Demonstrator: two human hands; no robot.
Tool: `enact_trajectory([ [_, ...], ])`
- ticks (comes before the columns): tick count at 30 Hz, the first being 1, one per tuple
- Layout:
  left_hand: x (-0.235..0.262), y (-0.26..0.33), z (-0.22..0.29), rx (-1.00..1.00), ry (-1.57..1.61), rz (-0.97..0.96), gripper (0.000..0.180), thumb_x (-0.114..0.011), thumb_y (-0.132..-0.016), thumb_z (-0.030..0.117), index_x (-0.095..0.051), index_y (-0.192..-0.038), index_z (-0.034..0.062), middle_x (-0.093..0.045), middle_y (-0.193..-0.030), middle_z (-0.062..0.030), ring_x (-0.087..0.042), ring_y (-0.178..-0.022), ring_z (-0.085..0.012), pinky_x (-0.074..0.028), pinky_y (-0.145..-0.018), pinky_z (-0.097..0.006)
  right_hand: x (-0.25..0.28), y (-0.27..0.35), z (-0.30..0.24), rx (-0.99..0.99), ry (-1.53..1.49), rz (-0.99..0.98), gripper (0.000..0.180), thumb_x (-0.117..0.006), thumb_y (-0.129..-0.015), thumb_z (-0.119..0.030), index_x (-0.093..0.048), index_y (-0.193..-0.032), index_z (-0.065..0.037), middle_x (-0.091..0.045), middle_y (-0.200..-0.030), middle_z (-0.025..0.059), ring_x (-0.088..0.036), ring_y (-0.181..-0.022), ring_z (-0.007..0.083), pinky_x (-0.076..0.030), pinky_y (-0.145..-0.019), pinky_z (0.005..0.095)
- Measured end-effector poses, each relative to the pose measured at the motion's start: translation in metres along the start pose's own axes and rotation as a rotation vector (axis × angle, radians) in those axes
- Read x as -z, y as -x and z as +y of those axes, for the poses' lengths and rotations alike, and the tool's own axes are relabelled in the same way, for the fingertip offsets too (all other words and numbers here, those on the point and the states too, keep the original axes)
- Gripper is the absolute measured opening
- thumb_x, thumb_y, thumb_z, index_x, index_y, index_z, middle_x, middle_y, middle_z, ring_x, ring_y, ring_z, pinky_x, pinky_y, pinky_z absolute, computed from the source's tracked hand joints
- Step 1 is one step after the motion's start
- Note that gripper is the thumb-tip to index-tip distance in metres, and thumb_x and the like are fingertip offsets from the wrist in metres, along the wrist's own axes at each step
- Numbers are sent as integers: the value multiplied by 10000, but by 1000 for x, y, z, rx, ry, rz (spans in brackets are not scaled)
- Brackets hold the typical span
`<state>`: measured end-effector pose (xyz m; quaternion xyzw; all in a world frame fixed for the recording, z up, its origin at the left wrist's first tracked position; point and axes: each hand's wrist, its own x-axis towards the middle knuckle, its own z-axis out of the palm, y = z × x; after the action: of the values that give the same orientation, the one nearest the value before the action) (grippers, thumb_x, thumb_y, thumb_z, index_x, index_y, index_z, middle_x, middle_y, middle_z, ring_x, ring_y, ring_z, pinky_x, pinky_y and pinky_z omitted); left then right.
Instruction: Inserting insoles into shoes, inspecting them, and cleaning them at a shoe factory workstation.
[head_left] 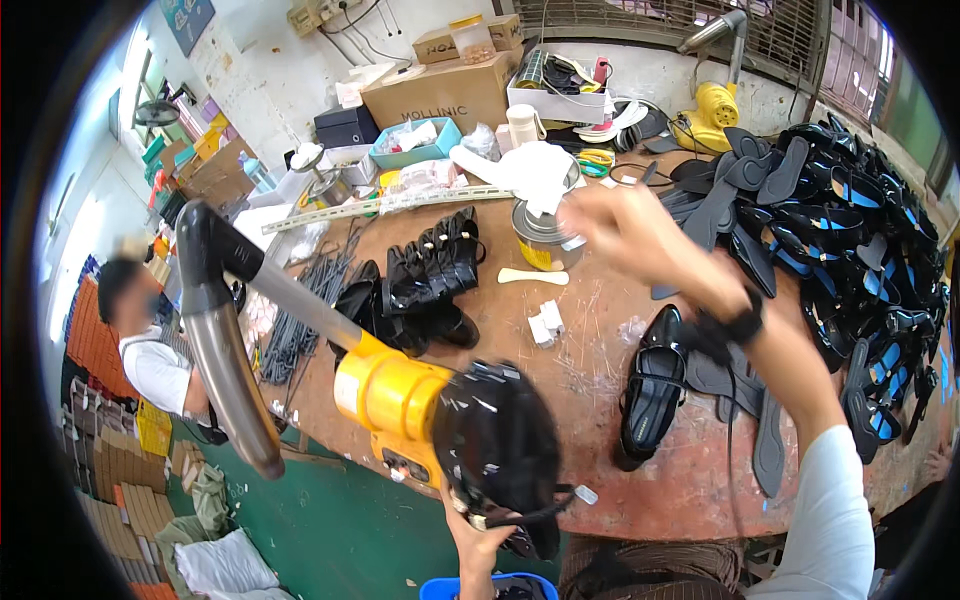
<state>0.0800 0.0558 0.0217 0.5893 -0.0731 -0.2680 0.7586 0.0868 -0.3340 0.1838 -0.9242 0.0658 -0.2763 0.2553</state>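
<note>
Near the bottom middle, my left hand [478,540] is closed on a glossy black shoe [497,430], whose thin strap hangs out to the right. The shoe is up against the yellow blower [395,400], covering its front end. My right hand [630,235], blurred, reaches over the table with fingers curled beside an open tin can [545,245]. A white cloth [538,175] lies over the can's top next to those fingertips; what they pinch is hidden. Below my right wrist, a single black strapped shoe [655,390] stands on the tabletop.
A big pile of black shoes [840,220] fills the right side, with grey insoles [768,440] near it. More black shoes [430,265] and dark strips [305,300] lie at left. A cream shoehorn-like piece [533,276] rests mid-table. A person [155,350] is at far left.
</note>
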Motion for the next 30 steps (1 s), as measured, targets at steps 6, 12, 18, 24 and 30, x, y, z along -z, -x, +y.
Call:
enact_trajectory([
  [6, -36, -11, -20, -240, -1172, 120, 1190, -920, -527, 390, -328, -1459, -55, -495, -1324, -277, -496, -1214, -414, -394, -1045, -512, -87, -126, 116, -150, 574, -66, 538, -610, -930, -381, -533, -1404, -138, -462, -1448, 238, -533, -1227, 459, -439, -1044, 502],
  [12, -54, -16, -37, -212, -1417, 168, 1356, -922, -475, 540, -255, -1517, -15, -460, -1332, -303, -455, -1192, -473, -353, -1039, -548, -99, -129, 147, -70, 398, -221, 503, -671, -804, -165, -628, -1305, -162, -627, -1229, 196, -623, -1105, 390, -499, -944, 466],
  [18, -51, -14, -46, -213, -1477, 170, 1337, -924, -489, 554, -278, -1500, -35, -457, -1332, -317, -462, -1186, -487, -380, -1008, -565, -106, -124, 162, 30, 595, 214, 323, -721, -729, -185, -687, -1015, -38, -697, -875, 160, -578, -969, 358, -476, -835, 483],
  [24, -57, -34, -38, -285, -1657, 67, 1404, -913, -438, 625, -289, -1483, -75, -500, -1292, -327, -492, -1190, -485, -405, -1027, -541, -141, -130, 190, 116, 221, 190, 225, -685, -705, -247, -681, -748, -26, -645, -813, 212, -626, -713, 337, -503, -638, 494],
  [30, -64, -38, -45, -545, -1638, -51, 1408, -911, -434, 629, -291, -1481, -77, -499, -1296, -326, -491, -1197, -478, -402, -1036, -537, -168, -158, 207, -50, 364, -231, 248, -665, -678, -285, -762, -798, -90, -712, -901, 137, -662, -858, 306, -489, -764, 428],
])
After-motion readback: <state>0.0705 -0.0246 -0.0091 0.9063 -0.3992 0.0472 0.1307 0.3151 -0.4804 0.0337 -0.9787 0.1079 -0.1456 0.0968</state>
